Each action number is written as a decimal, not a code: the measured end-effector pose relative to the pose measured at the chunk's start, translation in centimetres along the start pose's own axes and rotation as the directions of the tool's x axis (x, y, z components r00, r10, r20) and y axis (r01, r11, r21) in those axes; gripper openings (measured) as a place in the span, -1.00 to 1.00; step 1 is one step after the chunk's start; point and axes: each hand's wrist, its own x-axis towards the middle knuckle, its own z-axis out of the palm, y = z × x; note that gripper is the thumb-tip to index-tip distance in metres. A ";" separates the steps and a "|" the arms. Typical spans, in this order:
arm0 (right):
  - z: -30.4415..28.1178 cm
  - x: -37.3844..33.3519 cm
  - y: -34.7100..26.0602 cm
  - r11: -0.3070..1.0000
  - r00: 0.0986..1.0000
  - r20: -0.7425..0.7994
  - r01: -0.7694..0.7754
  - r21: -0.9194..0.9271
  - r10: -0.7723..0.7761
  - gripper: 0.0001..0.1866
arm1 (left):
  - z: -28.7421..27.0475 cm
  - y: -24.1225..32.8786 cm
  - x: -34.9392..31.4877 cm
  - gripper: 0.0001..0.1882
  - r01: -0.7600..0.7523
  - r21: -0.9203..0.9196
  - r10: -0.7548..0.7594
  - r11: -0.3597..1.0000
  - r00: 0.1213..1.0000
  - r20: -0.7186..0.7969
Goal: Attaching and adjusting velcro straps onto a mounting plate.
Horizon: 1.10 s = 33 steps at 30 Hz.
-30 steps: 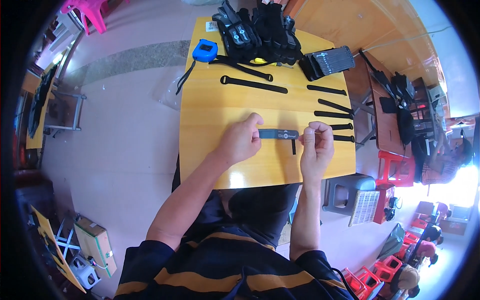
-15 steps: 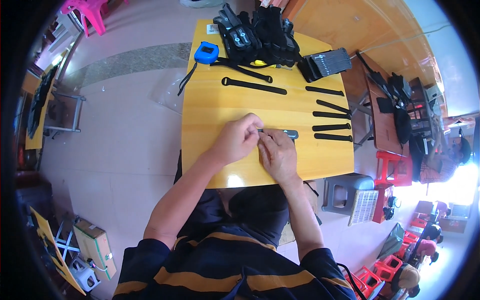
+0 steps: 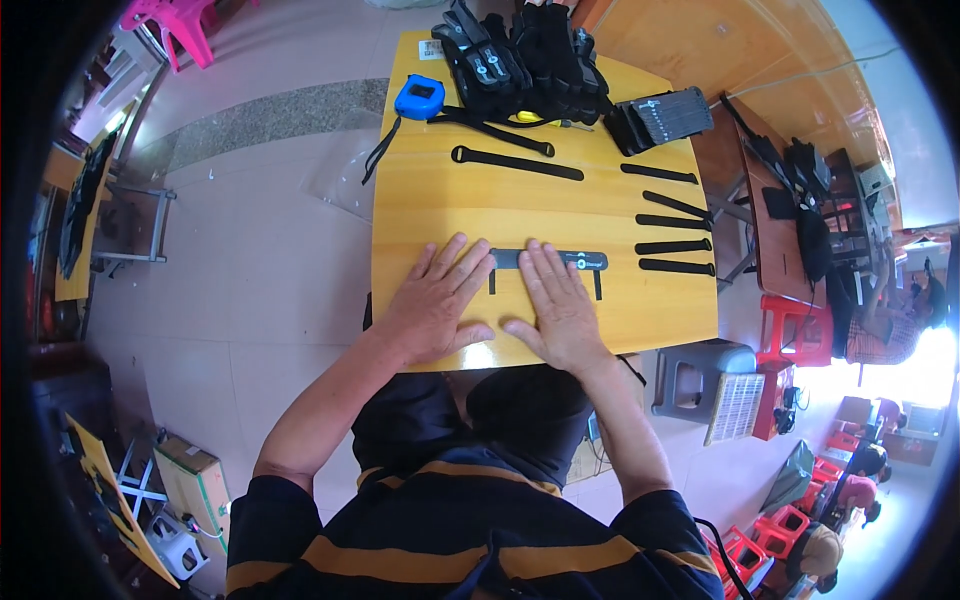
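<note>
A dark grey strap (image 3: 590,261) with pale printing at its right end lies straight across the yellow table. My right hand (image 3: 558,308) rests flat with its fingertips over the strap's middle, fingers stretched out and thumb apart. My left hand (image 3: 430,308) also lies flat, its fingertips at the strap's left end and partly hiding it. Neither hand holds anything. Two short black marks (image 3: 598,286) run toward me from near the strap's ends. Farther off lies a longer black strap (image 3: 525,165) with a ring at one end.
Several short black straps (image 3: 675,222) lie at the table's right side. A stack of black straps (image 3: 665,122), a heap of black straps (image 3: 560,65), a blue tape measure (image 3: 420,97) and a yellow-handled tool (image 3: 535,118) are at the back. A grey stool (image 3: 690,378) stands at right.
Both hands were bent together at the strap's left part; now they have parted and spread flat, the left shifting leftward. More of the strap and the black marks show.
</note>
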 end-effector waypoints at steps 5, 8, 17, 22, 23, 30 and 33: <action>-0.5 -1.3 2.6 0.984 0.991 0.011 -0.132 -0.121 0.134 0.05 | -0.4 0.2 -0.1 0.00 0.017 -0.004 -0.017 1.000 1.000 0.017; -0.6 -1.7 3.2 0.969 0.982 0.003 -0.185 -0.162 0.188 0.06 | -0.4 0.3 -0.1 -0.01 0.018 -0.004 -0.018 1.000 1.000 0.015; -0.2 -2.0 3.1 0.928 0.915 -0.288 -0.337 -0.158 0.283 0.10 | -0.5 -0.1 -0.1 -0.03 0.011 -0.015 -0.011 1.000 1.000 0.018; -0.2 0.1 -3.4 0.999 0.988 -0.150 0.028 -0.028 -0.032 0.10 | -0.4 -0.1 -0.2 -0.05 -0.003 -0.018 0.003 1.000 1.000 -0.002; 0.4 0.2 -3.9 0.999 0.995 -0.097 0.036 -0.006 -0.036 0.09 | -0.3 -0.2 -0.1 -0.05 -0.014 0.010 0.014 1.000 1.000 0.003; 1.2 -0.8 -1.9 0.997 0.998 -0.004 -0.063 -0.040 0.063 0.05 | -0.5 0.1 -0.3 -0.05 0.018 -0.018 -0.018 1.000 1.000 0.021; 1.0 -2.0 -0.1 0.977 0.983 -0.035 -0.184 -0.110 0.181 0.04 | -0.6 0.5 -0.1 -0.06 0.030 -0.021 -0.029 0.999 0.999 0.029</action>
